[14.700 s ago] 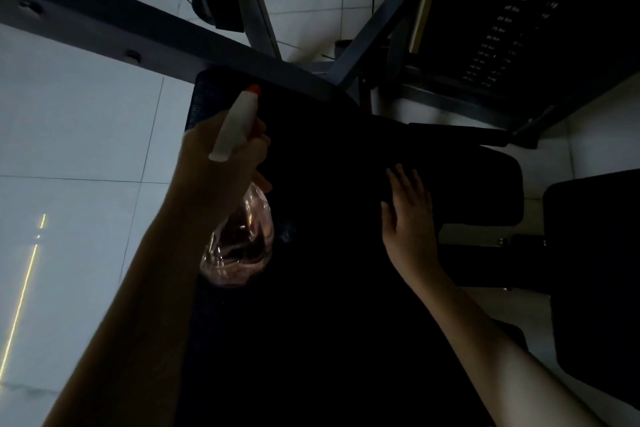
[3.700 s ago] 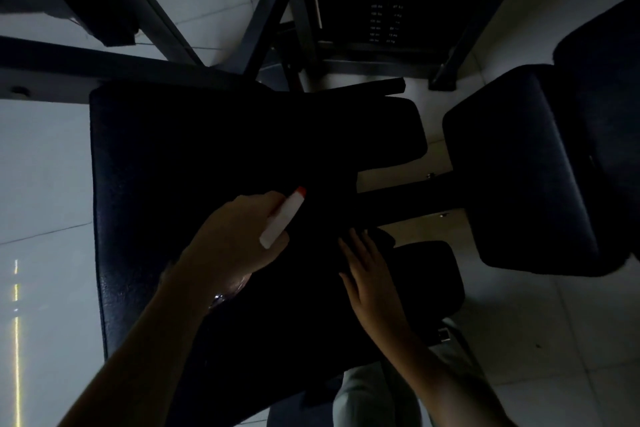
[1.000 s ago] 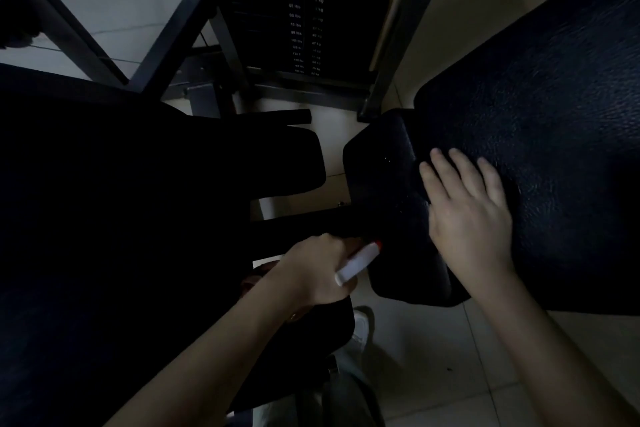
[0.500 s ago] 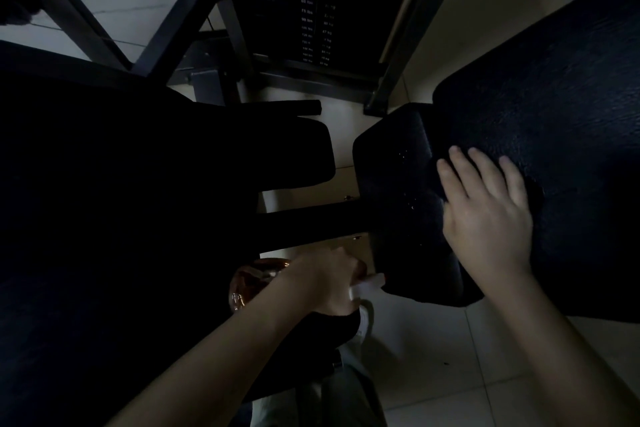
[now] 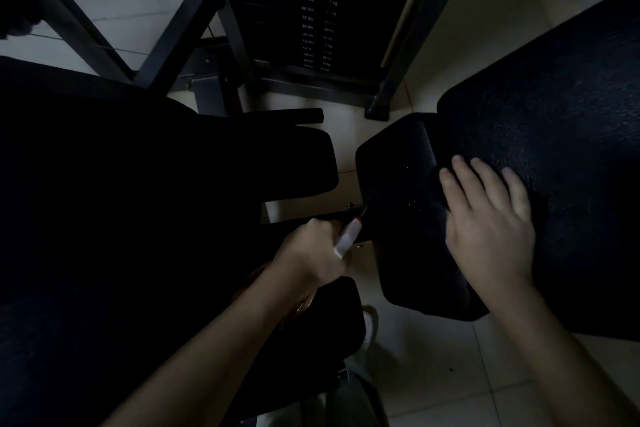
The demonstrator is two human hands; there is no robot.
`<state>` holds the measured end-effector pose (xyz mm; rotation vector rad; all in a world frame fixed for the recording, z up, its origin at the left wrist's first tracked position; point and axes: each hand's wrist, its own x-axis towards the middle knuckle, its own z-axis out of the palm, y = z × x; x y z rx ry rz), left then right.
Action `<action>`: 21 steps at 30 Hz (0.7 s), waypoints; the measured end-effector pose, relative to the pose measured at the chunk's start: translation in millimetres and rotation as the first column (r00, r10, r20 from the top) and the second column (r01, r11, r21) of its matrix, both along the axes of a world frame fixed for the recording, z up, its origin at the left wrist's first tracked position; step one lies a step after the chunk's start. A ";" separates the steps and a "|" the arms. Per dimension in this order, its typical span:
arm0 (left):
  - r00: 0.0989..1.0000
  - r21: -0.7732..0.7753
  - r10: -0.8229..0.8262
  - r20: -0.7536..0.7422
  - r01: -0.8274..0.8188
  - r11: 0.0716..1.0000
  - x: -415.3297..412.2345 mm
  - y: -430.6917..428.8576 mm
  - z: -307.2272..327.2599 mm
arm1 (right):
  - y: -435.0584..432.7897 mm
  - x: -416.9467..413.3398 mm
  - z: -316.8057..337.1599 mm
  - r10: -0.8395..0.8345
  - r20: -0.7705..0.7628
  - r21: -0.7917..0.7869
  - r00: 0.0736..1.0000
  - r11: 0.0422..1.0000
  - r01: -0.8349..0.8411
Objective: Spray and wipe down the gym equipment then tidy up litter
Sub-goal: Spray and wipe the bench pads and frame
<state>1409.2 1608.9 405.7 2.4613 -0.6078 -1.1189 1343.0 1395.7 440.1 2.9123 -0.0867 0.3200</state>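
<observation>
My left hand [image 5: 311, 253] grips a spray bottle [image 5: 347, 239] by its white trigger head. The red-tipped nozzle points up at a small black pad [image 5: 398, 177], which carries a few droplets. The bottle's clear body is mostly hidden under my wrist. My right hand [image 5: 491, 225] lies flat, fingers spread, pressing a dark cloth [image 5: 438, 194] where that small pad meets a large textured black pad [image 5: 571, 107]. The cloth barely stands out from the pads in the dim light.
A wide black seat pad [image 5: 138, 184] fills the left side. A weight stack [image 5: 311, 17] with printed numbers stands at the back between grey frame bars [image 5: 180, 14]. Pale floor tiles [image 5: 450, 374] and my shoe [image 5: 369, 326] show below.
My left hand has lifted the bottle so its nozzle tilts up close to the small pad. My right hand with the cloth has slid slightly left across the pad.
</observation>
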 end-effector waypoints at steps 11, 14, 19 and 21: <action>0.959 -0.134 0.283 0.016 -0.279 0.951 7.5 12.8 1.4 | 10.5 64.0 -25.1 0.042 -0.107 -0.005 0.993 0.999 -0.043; 0.968 -0.164 0.243 0.064 -0.230 0.959 6.7 16.0 -2.5 | 14.1 98.0 -37.3 0.049 -0.249 -0.126 0.967 0.989 -0.083; 0.939 -0.180 0.344 0.015 -0.336 0.925 8.6 14.3 3.8 | 35.9 121.4 -42.4 -0.041 -0.496 -0.288 0.867 0.950 -0.120; 0.917 -0.185 0.398 -0.009 -0.393 0.901 9.1 13.8 7.3 | 44.9 112.5 -48.9 -0.027 -0.639 -0.293 0.769 0.932 -0.211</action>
